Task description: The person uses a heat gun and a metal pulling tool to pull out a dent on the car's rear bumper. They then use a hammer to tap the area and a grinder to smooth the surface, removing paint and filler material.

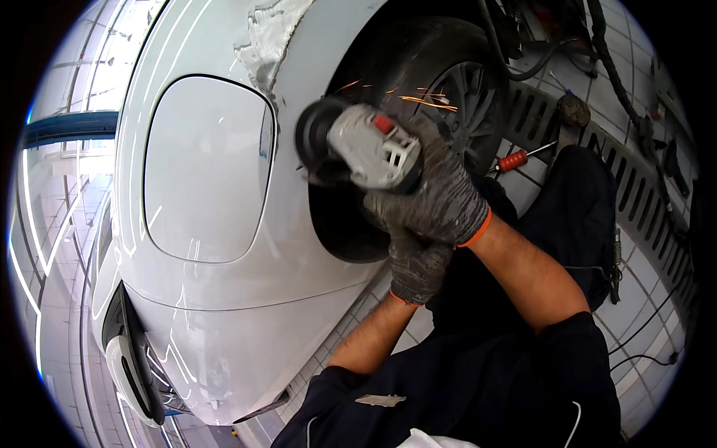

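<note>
Beside the arch edge [340, 60], the grinder [381, 149] has its disc [317, 134] in the narrow room between flap [205, 172] and wheel [470, 104], sparks crossing the tyre [396, 63]. Both gloved hands are closed on the grinder, which lies just ahead and leftward of them, the right hand [452, 194] round its body, the left hand [418, 257] below with fingers partly hidden. Tiled floor [635, 291] stretches right of the legs [575, 216].

1. Right hand [452, 190], gloved, curls round the grinder [371, 149] at its right side.
2. Left hand [418, 269], also gloved (fingers mostly hidden), sits below the grinder.
3. Right forearm [526, 265], bare, slants down rightward from the grinder; left forearm [377, 340], bare, lies below it.
</note>
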